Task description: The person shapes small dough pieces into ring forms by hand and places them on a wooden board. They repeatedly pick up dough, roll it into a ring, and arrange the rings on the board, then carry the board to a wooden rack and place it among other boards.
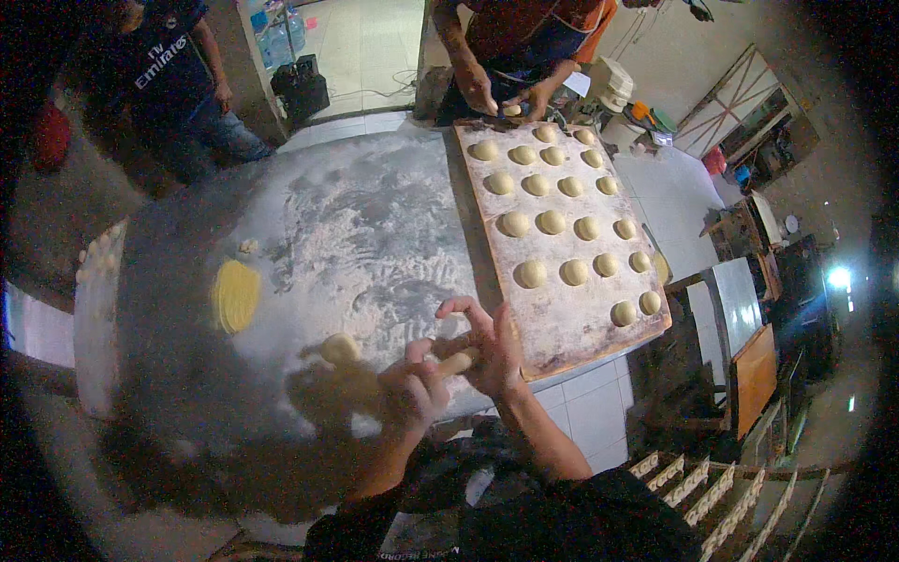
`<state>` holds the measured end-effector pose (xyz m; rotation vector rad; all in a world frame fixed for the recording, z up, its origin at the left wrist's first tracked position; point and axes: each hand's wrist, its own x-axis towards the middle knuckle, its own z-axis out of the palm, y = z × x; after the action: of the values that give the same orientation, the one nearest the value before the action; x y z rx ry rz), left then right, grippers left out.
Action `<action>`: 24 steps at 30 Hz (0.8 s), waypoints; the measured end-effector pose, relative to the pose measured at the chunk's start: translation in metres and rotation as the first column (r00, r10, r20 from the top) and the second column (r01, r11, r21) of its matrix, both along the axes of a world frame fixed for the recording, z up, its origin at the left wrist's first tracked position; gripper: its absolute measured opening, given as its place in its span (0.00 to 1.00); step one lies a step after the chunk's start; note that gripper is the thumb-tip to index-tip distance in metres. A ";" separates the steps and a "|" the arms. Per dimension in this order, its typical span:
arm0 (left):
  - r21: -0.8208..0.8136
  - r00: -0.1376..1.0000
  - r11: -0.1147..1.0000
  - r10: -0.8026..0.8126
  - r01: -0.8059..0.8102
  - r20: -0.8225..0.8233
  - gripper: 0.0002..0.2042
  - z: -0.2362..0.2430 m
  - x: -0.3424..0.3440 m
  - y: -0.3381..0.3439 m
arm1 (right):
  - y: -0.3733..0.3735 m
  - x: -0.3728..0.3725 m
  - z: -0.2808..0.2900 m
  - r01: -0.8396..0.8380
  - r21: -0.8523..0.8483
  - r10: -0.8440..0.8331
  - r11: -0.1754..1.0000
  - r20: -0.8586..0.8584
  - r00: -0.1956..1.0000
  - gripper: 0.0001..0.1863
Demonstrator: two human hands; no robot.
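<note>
My left hand (pixel 415 391) is closed round a small piece of pale dough (pixel 456 362) above the table's near edge. The dough's other end rests in my right hand (pixel 489 351), whose fingers curl loosely with the index finger held apart. Left of my hands, a pale dough ball (pixel 342 349) lies on the floured metal table (pixel 375 234). On my right, a wooden board (pixel 552 328) carries several round dough balls (pixel 532 273) in rough rows.
A flat yellow mass (pixel 236 295) lies on the table's left part, near small dough scraps (pixel 248 246). Across the board, a co-worker's hands (pixel 506 94) handle dough. Another person (pixel 173 84) stands at far left. A slatted rack (pixel 716 496) is at lower right.
</note>
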<state>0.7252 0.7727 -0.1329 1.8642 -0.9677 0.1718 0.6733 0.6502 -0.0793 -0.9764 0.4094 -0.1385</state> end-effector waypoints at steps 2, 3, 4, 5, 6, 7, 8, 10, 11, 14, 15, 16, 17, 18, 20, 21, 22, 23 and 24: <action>0.016 0.984 0.995 -0.092 0.095 -0.153 0.07 0.004 -0.008 -0.010 | -0.010 -0.012 -0.005 -0.141 -0.419 0.103 0.897 -0.111 0.988 0.21; -0.034 0.969 0.993 -0.121 0.116 -0.218 0.07 0.007 -0.010 -0.018 | -0.014 -0.017 -0.008 -0.151 -0.554 0.144 0.819 -0.057 0.988 0.20; -0.117 0.950 0.980 -0.187 0.162 -0.249 0.07 0.008 -0.012 -0.025 | -0.018 -0.024 -0.010 -0.143 -0.241 0.144 0.960 -0.011 0.989 0.22; -0.197 0.947 0.978 -0.124 0.066 -0.297 0.08 0.010 -0.017 -0.032 | -0.022 -0.029 -0.013 0.014 0.151 -0.052 0.988 0.251 0.967 0.23; -0.175 0.946 0.979 -0.153 0.105 -0.287 0.08 0.010 -0.018 -0.040 | -0.026 -0.035 -0.014 0.063 0.244 -0.144 0.968 0.327 0.934 0.22; -0.147 0.941 0.979 -0.177 0.139 -0.289 0.08 0.011 -0.024 -0.045 | -0.029 -0.040 -0.015 0.109 -0.121 -0.089 0.987 0.158 0.983 0.20; -0.155 0.920 0.977 -0.193 0.147 -0.341 0.08 0.011 -0.030 -0.051 | -0.033 -0.045 -0.016 0.057 -0.619 -0.052 0.783 0.025 0.998 0.19; -0.172 0.871 0.972 -0.219 0.157 -0.440 0.07 0.010 -0.043 -0.064 | -0.042 -0.055 -0.013 0.054 -0.430 -0.004 0.901 0.116 0.993 0.20; -0.131 0.890 0.984 -0.168 0.124 -0.424 0.07 0.009 -0.048 -0.070 | -0.046 -0.059 -0.012 0.077 -0.006 -0.071 0.997 0.308 0.949 0.21; -0.107 0.959 0.990 -0.114 0.089 -0.258 0.06 0.007 -0.058 -0.088 | -0.060 -0.070 -0.007 0.129 -0.405 -0.131 0.905 0.023 0.991 0.23; -0.068 0.948 0.994 -0.106 0.090 -0.300 0.06 0.007 -0.060 -0.093 | -0.066 -0.075 -0.005 0.098 -0.451 -0.180 0.887 -0.144 0.973 0.25; -0.048 0.934 0.995 -0.094 0.082 -0.344 0.06 0.008 -0.062 -0.096 | -0.072 -0.079 -0.006 0.136 -0.159 -0.145 0.978 -0.048 0.988 0.24; -0.114 0.938 0.990 -0.112 0.078 -0.329 0.05 0.010 -0.064 -0.102 | -0.076 -0.084 -0.006 0.128 0.171 -0.161 0.977 0.195 0.967 0.22; -0.082 0.930 0.989 -0.141 0.121 -0.339 0.05 0.011 -0.065 -0.106 | -0.081 -0.089 -0.009 0.140 0.272 -0.231 0.952 0.338 0.912 0.26; -0.090 0.918 0.977 -0.212 0.193 -0.336 0.06 0.016 -0.072 -0.112 | -0.085 -0.096 -0.016 0.213 -0.445 -0.175 0.870 0.127 0.976 0.34; -0.071 0.924 0.985 -0.174 0.159 -0.339 0.07 0.019 -0.073 -0.114 | -0.089 -0.100 -0.019 0.228 -0.400 -0.206 0.888 0.099 0.974 0.38; -0.062 0.930 0.988 -0.151 0.138 -0.334 0.07 0.021 -0.076 -0.116 | -0.092 -0.102 -0.023 0.231 -0.012 -0.222 0.973 0.228 0.948 0.37; -0.072 0.937 0.987 -0.159 0.144 -0.311 0.07 0.023 -0.077 -0.118 | -0.096 -0.104 -0.025 0.143 0.365 -0.302 0.920 0.428 0.852 0.37; -0.085 0.945 0.986 -0.159 0.140 -0.287 0.07 0.024 -0.079 -0.120 | -0.099 -0.104 -0.028 0.191 0.153 -0.239 0.970 0.420 0.875 0.31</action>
<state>0.6466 0.6525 -0.1093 1.6909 -0.8815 -0.1607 0.5691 0.5513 -0.1069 -0.7625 0.1069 -0.5248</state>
